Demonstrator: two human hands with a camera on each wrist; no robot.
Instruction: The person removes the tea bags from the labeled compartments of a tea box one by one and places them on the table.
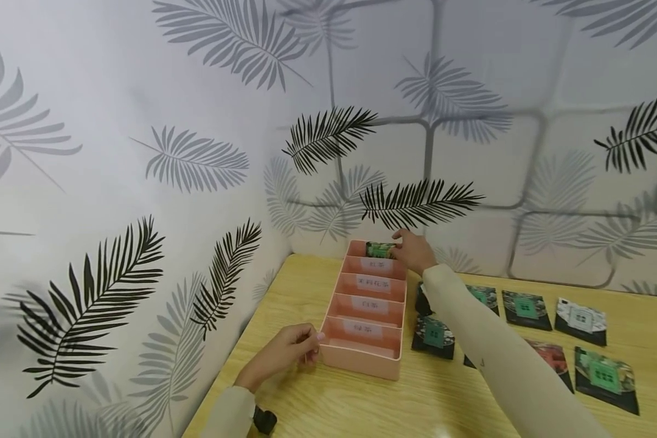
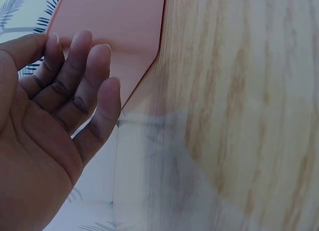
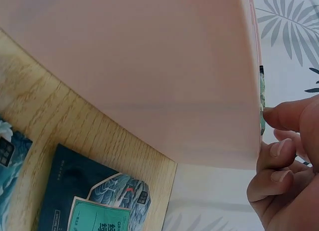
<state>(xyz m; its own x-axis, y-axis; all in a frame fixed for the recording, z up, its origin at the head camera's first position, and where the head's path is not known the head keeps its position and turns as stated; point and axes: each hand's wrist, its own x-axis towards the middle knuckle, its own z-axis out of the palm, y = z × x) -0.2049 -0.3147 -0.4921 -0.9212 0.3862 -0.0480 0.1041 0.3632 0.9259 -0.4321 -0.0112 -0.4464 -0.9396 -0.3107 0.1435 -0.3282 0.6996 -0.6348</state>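
Note:
A pink divided box (image 1: pixel 361 363) stands on the table, with a labelled strip on each of several dividers. At its near left corner my left hand (image 1: pixel 291 350) grips the rim with thumb and fingertips; in the left wrist view the other fingers are loosely bent along the box wall (image 2: pixel 114 22). My right hand (image 1: pixel 414 250) is at the far right corner, pinching the edge of a dark packet with green print (image 1: pixel 379 250). That packet sits in the rearmost compartment. Only its narrow edge (image 3: pixel 262 81) shows past the box in the right wrist view.
Right of the box lie several flat packets, among them a dark one with a green label (image 1: pixel 434 336), a white one (image 1: pixel 581 320) and a green one (image 1: pixel 604 377). My right forearm covers some. A leaf-patterned wall (image 1: pixel 328 91) borders the wooden table (image 1: pixel 317 407) at the back and left.

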